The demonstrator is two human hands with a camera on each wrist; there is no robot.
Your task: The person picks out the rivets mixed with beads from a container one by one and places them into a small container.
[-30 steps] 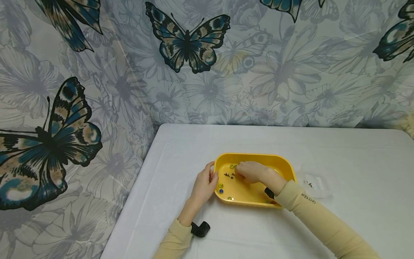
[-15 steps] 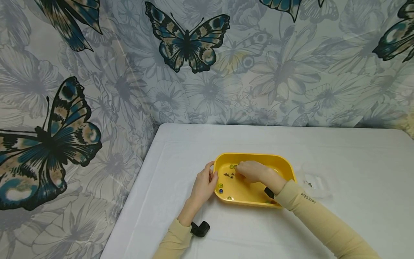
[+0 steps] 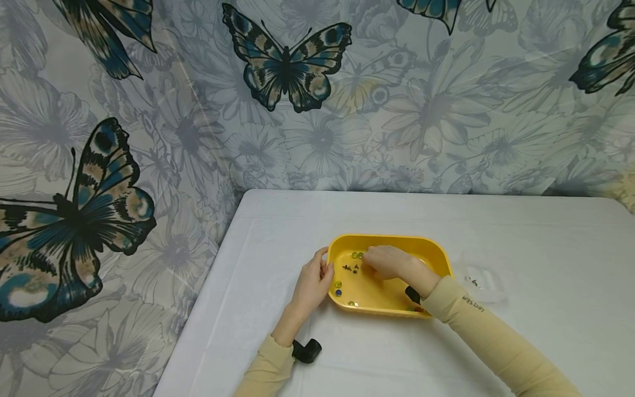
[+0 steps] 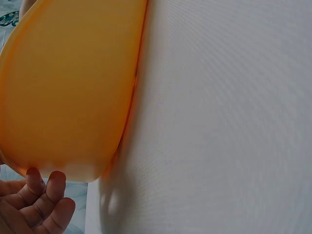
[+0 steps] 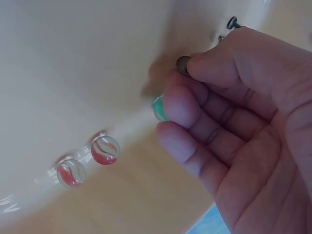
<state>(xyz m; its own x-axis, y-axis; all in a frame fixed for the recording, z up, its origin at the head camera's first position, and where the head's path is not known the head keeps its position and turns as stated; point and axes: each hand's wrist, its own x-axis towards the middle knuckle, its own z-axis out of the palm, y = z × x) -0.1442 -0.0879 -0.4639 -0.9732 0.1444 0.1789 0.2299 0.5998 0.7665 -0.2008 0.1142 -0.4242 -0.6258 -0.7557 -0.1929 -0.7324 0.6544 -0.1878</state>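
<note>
Resting on the white table [image 3: 555, 242], the yellow tray [image 3: 382, 300] is being gripped at its left end by the left hand [image 3: 313, 282]; inside it, the right hand [image 3: 389, 261] is partly covering a green marble [image 5: 158, 109] and pinching a half-hidden dark piece [image 5: 183, 65].

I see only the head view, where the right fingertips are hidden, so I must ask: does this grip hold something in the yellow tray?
Observer: Yes. The right wrist view shows the right grip pinching a small dark piece with a round face.
Operator: Thank you. Is a marble just beside it?
Observer: A green marble, partly hidden by the grip.
Operator: And which colour have the next marbles?
Observer: Two clear marbles close by have red swirls.
</note>
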